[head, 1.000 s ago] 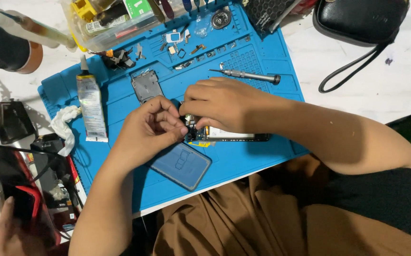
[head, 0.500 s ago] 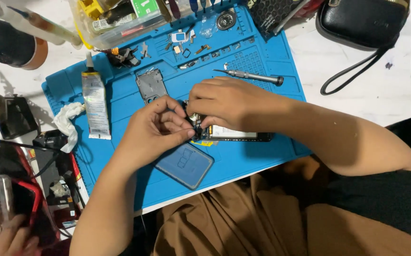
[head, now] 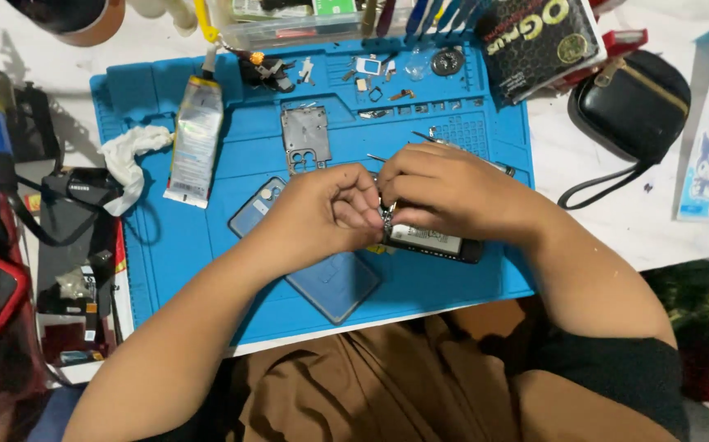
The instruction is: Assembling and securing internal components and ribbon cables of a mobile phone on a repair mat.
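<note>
Both my hands meet over an opened black phone point(head: 432, 242) lying on the blue work mat point(head: 461, 131). My left hand point(head: 326, 214) pinches something small at the phone's left end, its fingertips curled tight. My right hand point(head: 444, 192) covers the phone's top and grips it, touching the left fingers. A blue phone back cover point(head: 334, 282) lies on the mat under my left wrist. A grey metal shield plate point(head: 305, 139) rests just beyond my hands.
A squeezed glue tube point(head: 195, 139) and a crumpled white wipe point(head: 129, 155) lie on the mat's left. Small screws and parts point(head: 371, 78) sit in the mat's top trays. A black pouch with strap point(head: 629, 106) lies right; a clear tool box point(head: 305, 20) stands behind.
The view has shifted, so the mat sits more to the right in frame. My hands stay together on the phone, with only small finger movements.
</note>
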